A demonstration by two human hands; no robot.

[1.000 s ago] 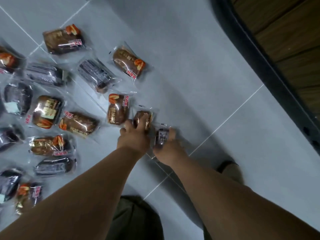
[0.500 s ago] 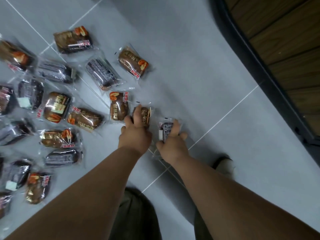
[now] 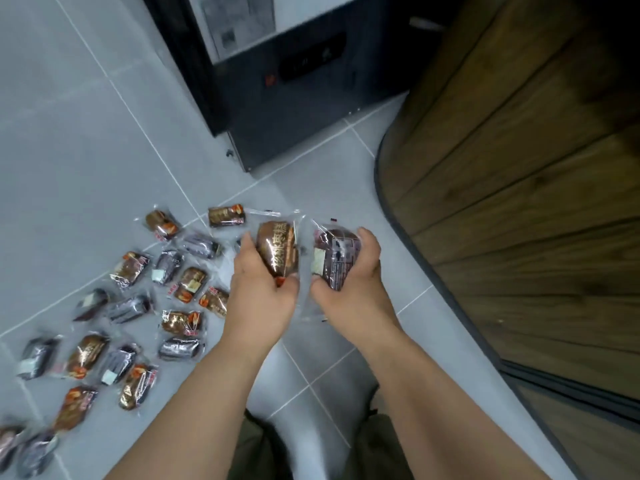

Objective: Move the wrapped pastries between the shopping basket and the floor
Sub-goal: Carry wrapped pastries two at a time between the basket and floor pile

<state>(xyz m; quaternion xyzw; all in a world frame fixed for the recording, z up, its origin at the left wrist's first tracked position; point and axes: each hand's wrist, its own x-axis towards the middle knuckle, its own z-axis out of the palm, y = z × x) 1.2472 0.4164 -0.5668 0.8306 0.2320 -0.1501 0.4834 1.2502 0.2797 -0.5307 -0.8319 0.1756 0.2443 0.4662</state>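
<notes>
My left hand (image 3: 260, 292) holds a brown wrapped pastry (image 3: 280, 251) lifted off the floor, in clear plastic with gold lettering. My right hand (image 3: 349, 284) holds a dark purple wrapped pastry (image 3: 335, 258) right beside it. Several more wrapped pastries lie spread on the grey tiled floor (image 3: 86, 168) to the left, among them a brown one (image 3: 227, 215) and a dark one (image 3: 180, 348). No shopping basket is in view.
A dark cabinet or machine (image 3: 294, 81) stands on the floor ahead. A rounded wooden counter (image 3: 519, 168) with a dark base strip curves along the right side. My legs in olive shorts (image 3: 256, 448) show at the bottom.
Both hands have lifted their pastries off the floor and now hold them up, close together. The view has tilted up and right, bringing the dark cabinet into sight.
</notes>
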